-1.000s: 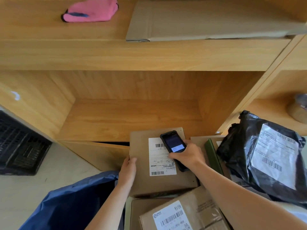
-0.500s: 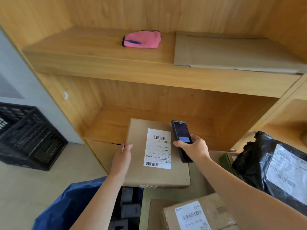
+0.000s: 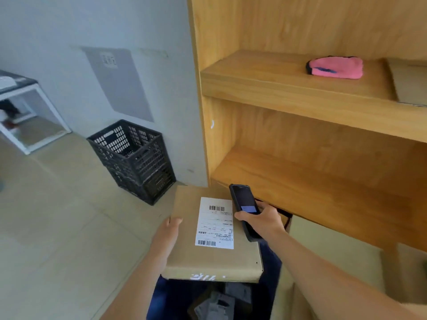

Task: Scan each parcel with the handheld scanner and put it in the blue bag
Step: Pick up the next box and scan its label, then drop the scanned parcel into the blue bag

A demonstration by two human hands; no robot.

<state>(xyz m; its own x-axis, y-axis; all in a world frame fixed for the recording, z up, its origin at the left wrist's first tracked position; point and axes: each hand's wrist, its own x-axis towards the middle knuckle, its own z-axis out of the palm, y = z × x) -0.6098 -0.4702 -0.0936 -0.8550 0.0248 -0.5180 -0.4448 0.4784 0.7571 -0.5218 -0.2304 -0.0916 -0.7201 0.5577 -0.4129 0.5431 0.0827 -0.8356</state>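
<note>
At the far left a white-framed cabinet is standing against the wall, and nearer in a black plastic crate is sitting on the tiled floor. My left hand is gripping the left edge of a flat cardboard parcel, thumb on top, fingers hidden beneath. The parcel is lying level in the air, its white shipping label facing up, directly over the open mouth of the blue bag, where other packets are lying inside. Just beside the label's right edge, my right hand is wrapping its grip around the black handheld scanner, screen up. Further right, a pink pouch is resting on the wooden shelf.
</note>
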